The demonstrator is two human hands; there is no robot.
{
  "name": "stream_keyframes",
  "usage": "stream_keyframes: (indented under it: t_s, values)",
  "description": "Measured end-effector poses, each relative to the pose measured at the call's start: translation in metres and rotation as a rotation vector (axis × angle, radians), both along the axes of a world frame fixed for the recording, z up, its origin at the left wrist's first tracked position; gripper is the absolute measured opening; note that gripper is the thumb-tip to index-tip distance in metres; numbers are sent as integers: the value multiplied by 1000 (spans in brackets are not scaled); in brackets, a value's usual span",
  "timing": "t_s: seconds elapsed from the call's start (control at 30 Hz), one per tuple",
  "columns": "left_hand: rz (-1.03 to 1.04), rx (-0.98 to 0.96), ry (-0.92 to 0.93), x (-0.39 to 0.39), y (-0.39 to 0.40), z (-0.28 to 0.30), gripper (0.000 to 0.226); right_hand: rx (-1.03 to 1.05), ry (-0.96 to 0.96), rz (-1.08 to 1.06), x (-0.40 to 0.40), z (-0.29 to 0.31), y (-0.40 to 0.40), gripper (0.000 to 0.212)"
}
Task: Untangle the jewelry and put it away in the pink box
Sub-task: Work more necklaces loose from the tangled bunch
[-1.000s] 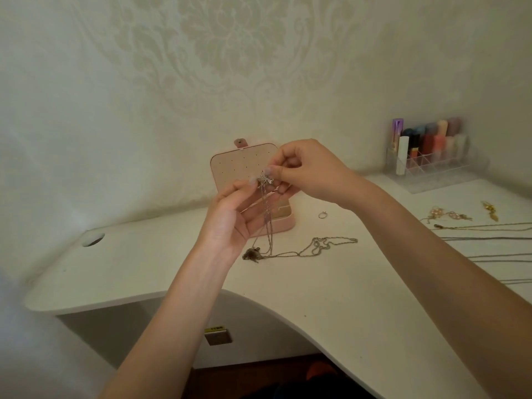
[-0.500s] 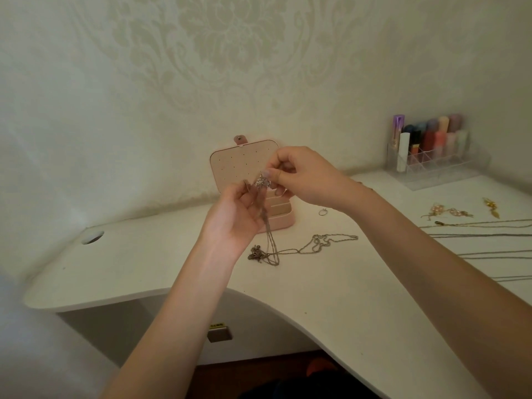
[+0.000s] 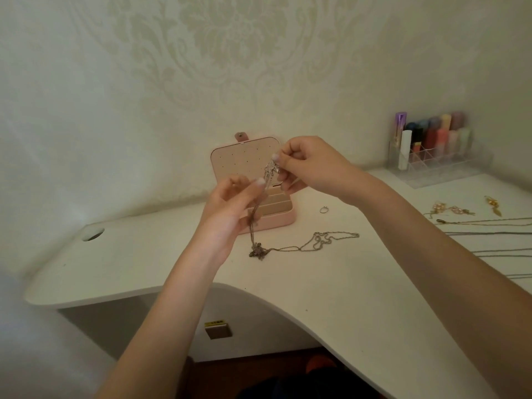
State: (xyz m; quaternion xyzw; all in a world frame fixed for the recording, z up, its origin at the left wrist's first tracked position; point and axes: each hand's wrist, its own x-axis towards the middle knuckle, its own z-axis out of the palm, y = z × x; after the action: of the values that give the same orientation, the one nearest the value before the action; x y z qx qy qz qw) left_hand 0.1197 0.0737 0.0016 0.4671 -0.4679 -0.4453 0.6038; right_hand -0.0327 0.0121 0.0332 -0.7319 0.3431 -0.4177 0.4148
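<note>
Both hands hold a tangled silver necklace [image 3: 305, 245] above the white desk. My right hand [image 3: 309, 165] pinches the sparkling pendant cluster [image 3: 271, 168] at its top. My left hand [image 3: 230, 207] pinches the chains just below it. The chains hang down to a knot on the desk and trail off to the right. Behind the hands the pink jewelry box [image 3: 244, 156] stands open, its lid upright with small holes, its tray partly hidden by my left hand.
A small ring [image 3: 323, 209] lies right of the box. Gold earrings [image 3: 452, 210], a gold pendant [image 3: 492, 204] and several straightened chains [image 3: 489, 234] lie at the right. A clear organizer of lipsticks [image 3: 431, 151] stands at the back right. A cable hole [image 3: 92, 234] is at the left.
Both hands have lifted the pendant cluster a little higher. The hanging chains have shifted, and the knot on the desk has moved slightly to the right.
</note>
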Motion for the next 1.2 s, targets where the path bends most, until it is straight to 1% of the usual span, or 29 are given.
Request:
stream_keyframes:
  t_s: [0.1,0.17,0.2,0.27,0.4,0.67,0.77,0.87,1.0,1.1,1.2]
  values:
    - [99,-85,-221,-6,0,-1,13,-15,24,25,2,0,3,16]
    - [156,-169,-290,-9,-2,0,3,-35,42,23,2,1,4,16]
    - [172,-203,-306,-9,-3,0,4,-40,49,19,1,2,4,17]
    - [174,-223,-314,-8,-4,-1,9,-46,61,9,0,2,3,17]
    - [140,-205,-302,-8,-3,-3,10,-52,72,5,-2,3,3,16]
    - [70,-86,-209,-7,-2,1,7,-56,77,4,-2,5,5,16]
    - [39,-49,-207,-7,-1,2,7,-89,84,-15,-2,6,5,14]
    - [7,-30,-206,-6,2,1,6,-35,16,-8,-2,6,5,19]
    - [20,-26,-210,-6,6,3,16,20,-20,11,0,6,7,23]
    - [3,-36,-231,-9,10,5,21,17,1,9,0,6,7,21]
    - [25,-51,-258,-12,10,5,21,14,17,1,0,4,5,15]
